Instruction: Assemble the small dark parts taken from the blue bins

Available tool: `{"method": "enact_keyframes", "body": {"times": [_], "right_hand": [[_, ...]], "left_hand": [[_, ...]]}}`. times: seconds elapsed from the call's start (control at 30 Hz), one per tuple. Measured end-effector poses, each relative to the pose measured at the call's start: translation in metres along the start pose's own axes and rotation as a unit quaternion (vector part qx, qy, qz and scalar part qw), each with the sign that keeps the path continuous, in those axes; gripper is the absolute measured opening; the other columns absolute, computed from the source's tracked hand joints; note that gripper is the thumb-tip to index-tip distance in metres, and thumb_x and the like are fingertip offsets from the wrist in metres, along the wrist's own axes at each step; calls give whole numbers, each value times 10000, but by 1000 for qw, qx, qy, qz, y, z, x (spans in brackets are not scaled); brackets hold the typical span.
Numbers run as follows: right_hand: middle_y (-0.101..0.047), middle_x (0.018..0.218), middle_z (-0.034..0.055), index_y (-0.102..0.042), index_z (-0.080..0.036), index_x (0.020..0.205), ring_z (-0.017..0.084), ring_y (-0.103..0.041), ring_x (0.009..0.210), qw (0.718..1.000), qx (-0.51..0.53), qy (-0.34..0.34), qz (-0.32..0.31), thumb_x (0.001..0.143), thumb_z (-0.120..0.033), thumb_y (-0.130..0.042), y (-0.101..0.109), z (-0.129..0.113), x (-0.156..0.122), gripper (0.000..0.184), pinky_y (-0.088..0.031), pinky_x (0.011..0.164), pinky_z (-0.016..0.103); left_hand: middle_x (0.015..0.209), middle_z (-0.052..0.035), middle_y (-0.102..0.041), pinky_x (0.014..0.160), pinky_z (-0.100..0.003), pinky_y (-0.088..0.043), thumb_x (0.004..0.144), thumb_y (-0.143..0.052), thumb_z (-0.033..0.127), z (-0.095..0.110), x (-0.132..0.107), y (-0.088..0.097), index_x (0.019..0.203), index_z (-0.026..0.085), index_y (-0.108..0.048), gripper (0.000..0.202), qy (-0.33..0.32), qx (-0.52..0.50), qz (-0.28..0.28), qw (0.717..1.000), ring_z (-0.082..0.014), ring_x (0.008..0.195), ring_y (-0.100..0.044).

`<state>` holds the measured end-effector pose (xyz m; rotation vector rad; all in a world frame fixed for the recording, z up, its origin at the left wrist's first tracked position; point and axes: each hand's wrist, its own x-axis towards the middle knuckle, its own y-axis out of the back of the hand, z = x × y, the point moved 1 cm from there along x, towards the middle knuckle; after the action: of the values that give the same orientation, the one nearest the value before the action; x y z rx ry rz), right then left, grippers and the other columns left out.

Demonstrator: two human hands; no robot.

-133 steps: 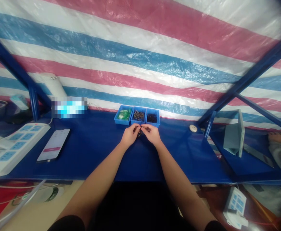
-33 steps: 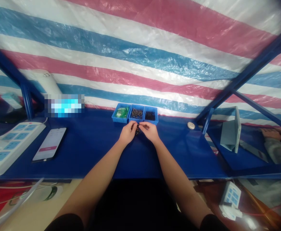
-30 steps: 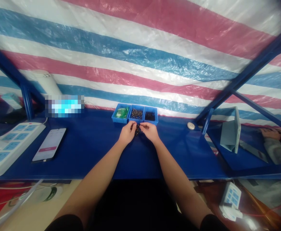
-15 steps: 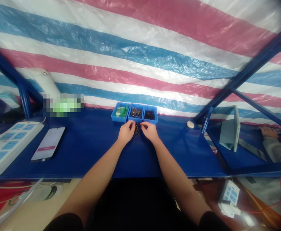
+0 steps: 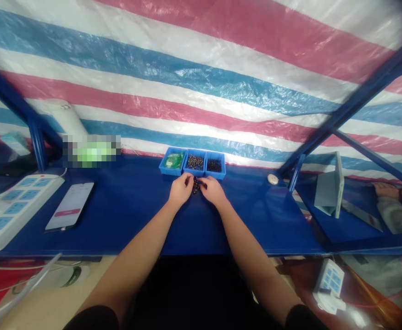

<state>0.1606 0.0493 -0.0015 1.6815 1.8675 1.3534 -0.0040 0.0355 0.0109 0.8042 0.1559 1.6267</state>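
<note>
Black-and-gold pieces (image 5: 196, 186) at twelve o'clock, between half-curled hands (image 5: 181, 189) whose hold cannot be told, are presumably light, stiff and best pinched by their sides.

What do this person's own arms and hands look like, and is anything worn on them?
The left hand and right hand are bare, with no gloves, and no watch or cables show at the wrists. The forearms are uncovered too. Plain black sleeves show at the bottom edge. The fingers are too small to tell about rings.
</note>
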Motion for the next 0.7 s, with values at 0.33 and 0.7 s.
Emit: {"method": "enact_keyframes", "body": {"times": [0.33,0.7], "right_hand": [[-607,922,71,-675,-213,1101,196,-574,892,1000,-13,-15,-23,873,-251,-575,2,-3,-1,251,-471,815,296],[-658,854,46,-701,-201,891,176,-603,809,998,63,-8,19,839,-211,-584,2,-1,0,129,-479,796,304]], "left_hand": [[834,4,-685,705,-248,-461,905,-468,335,2,0,1,945,218,-619,195,5,7,-9,1000,-146,732,-633],[836,-1,-691,713,-257,-470,904,-477,334,0,0,0,943,214,-634,202,-4,2,-11,1000,-150,741,-639]]}}
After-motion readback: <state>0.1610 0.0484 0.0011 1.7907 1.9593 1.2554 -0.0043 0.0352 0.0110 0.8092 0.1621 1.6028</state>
